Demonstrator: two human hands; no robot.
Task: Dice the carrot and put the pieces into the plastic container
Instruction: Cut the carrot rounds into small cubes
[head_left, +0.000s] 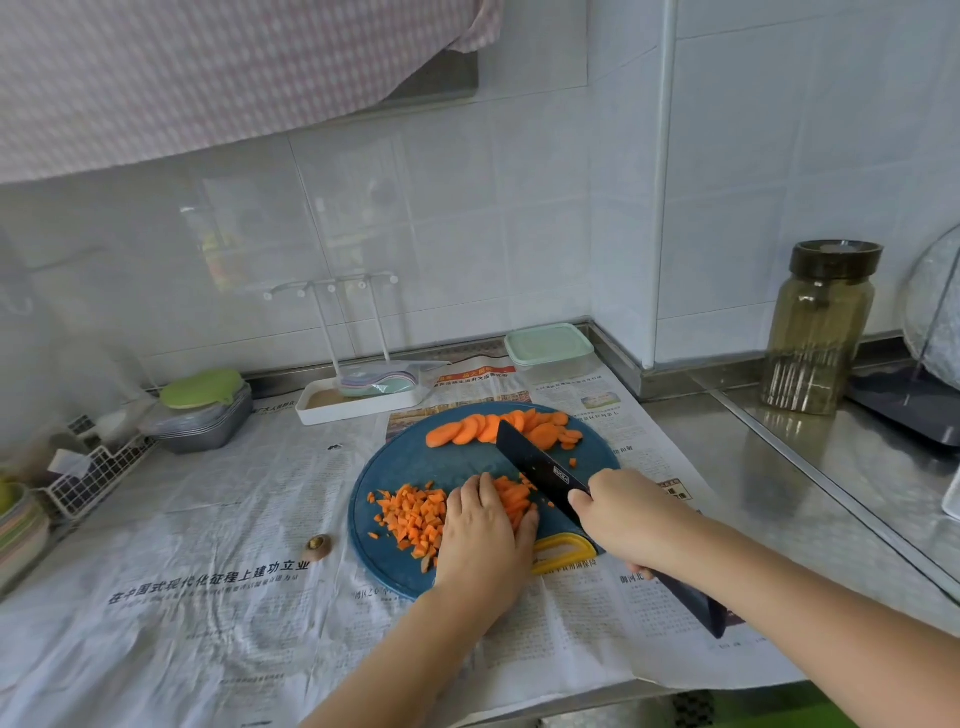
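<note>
Fingers (480, 491) of left hand (485, 535) curled, pinning carrot strips (514, 499) on cutting board (400, 467); right hand (631, 514) wraps knife (540, 467) handle. Mid-dice: cubes (415, 519) piled left, slices (498, 428) uncut. Plastic container (548, 348) lidded, back of worktop (701, 441). Next: cross-cut strips, knuckles clear.

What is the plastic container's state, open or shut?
Shut: the plastic container has its pale green lid flat on top.

Log | grey printed newspaper sheet (208, 587) covering the steel counter carried bold headline 在中国式现代化征程上建功立业 | its red headline at far edge was unreadable | black-bladed kitchen knife (540, 467) bore a white boxed brand mark, too blurred to read
</note>
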